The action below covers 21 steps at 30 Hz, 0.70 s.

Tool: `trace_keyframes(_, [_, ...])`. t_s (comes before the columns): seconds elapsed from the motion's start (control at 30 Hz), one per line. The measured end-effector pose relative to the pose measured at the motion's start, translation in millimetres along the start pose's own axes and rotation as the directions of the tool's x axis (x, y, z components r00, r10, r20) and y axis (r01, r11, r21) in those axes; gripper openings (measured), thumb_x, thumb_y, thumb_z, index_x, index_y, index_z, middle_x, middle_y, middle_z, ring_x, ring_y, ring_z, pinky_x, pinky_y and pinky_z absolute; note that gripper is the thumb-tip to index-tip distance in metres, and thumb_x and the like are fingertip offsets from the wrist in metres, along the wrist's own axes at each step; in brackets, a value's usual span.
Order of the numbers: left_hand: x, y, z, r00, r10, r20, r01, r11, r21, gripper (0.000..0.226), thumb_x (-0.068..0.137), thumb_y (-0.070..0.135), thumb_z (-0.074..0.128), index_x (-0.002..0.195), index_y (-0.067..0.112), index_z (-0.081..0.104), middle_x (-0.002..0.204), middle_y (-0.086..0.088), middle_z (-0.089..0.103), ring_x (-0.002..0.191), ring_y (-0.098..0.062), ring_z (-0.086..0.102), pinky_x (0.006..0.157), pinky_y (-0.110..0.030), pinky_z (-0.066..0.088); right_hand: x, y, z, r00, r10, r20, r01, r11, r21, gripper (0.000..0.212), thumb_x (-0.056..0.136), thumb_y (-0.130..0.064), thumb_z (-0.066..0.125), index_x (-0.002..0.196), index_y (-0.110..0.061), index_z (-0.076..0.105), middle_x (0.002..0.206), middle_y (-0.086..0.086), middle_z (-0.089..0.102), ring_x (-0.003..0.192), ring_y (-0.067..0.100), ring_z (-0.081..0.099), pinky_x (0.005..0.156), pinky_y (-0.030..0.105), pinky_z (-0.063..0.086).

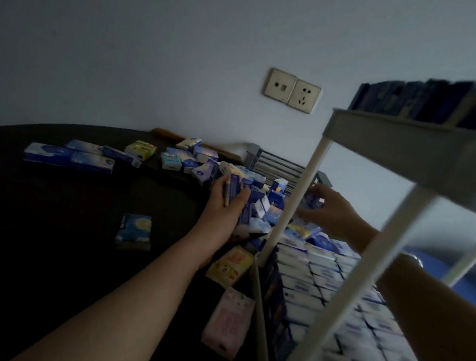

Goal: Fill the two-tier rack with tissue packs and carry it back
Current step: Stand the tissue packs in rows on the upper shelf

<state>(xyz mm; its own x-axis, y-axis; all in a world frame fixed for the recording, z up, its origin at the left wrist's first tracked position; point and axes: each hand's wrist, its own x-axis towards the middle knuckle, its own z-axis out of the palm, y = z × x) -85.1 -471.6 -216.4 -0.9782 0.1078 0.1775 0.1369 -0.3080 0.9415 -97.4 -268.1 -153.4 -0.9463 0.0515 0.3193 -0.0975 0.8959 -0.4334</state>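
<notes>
Rack [418, 153] both tiers packed with tissue packs [324, 272]

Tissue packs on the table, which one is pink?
The pink pack lies nearest the camera, just left of the rack's lower tier. The one beyond it is yellow; most of the others are blue and white.

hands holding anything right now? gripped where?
Left hand grips a stack of blue tissue packs from the side, thumb on the near face. Right hand pinches one blue pack by its edges, behind the rack post.
</notes>
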Motion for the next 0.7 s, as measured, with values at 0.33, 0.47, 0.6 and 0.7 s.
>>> trace_keyframes(0.33, [-167.1, 73.2, 4.2, 0.999, -0.039, 0.026, 0.035, 0.990, 0.133, 0.033, 0.094, 0.036, 0.054, 0.124, 0.039, 0.040, 0.120, 0.002, 0.059, 0.105, -0.023, 0.061, 0.089, -0.052, 0.052, -176.2, -47.3, -71.2, 0.998, 0.032, -0.051, -0.027, 0.995, 0.095, 0.037, 0.080, -0.028, 0.070, 0.114, -0.018, 0.056, 0.100, 0.000, 0.058, 0.093, 0.018, 0.057, 0.078, 0.026, 0.042])
trace_keyframes(0.47, [-232.4, 103.2, 19.9, 0.984, -0.139, 0.109, 0.129, 0.987, 0.098, 0.034, 0.094, 0.036, 0.054, 0.124, 0.035, 0.040, 0.116, -0.007, 0.061, 0.097, -0.029, 0.064, 0.078, -0.053, 0.056, -251.3, -74.1, -97.1, 1.000, -0.013, 0.008, 0.010, 0.952, 0.306, 0.045, 0.079, -0.029, 0.072, 0.119, -0.021, 0.052, 0.115, -0.006, 0.057, 0.104, 0.013, 0.059, 0.084, 0.028, 0.051])
trace_keyframes(0.6, [-273.5, 136.6, 42.5, 0.951, -0.189, 0.244, 0.201, 0.979, -0.024, 0.017, 0.095, 0.034, 0.052, 0.110, 0.029, 0.046, 0.103, -0.010, 0.064, 0.078, -0.026, 0.066, 0.075, -0.050, 0.056, -302.2, -109.6, -126.6, 0.977, -0.203, 0.060, 0.153, 0.874, 0.462, 0.048, 0.078, -0.019, 0.074, 0.119, -0.021, 0.049, 0.120, -0.006, 0.055, 0.111, 0.014, 0.057, 0.088, 0.035, 0.055])
trace_keyframes(0.7, [-281.6, 169.1, 54.0, 0.940, -0.168, 0.296, 0.199, 0.977, -0.076, 0.043, 0.092, 0.038, 0.055, 0.128, 0.017, 0.046, 0.106, -0.016, 0.069, 0.079, -0.027, 0.069, 0.071, -0.046, 0.059, -315.9, -131.3, -153.2, 0.958, -0.284, -0.026, 0.254, 0.806, 0.535, 0.052, 0.075, -0.011, 0.075, 0.119, -0.018, 0.047, 0.122, -0.004, 0.055, 0.114, 0.013, 0.056, 0.090, 0.034, 0.055])
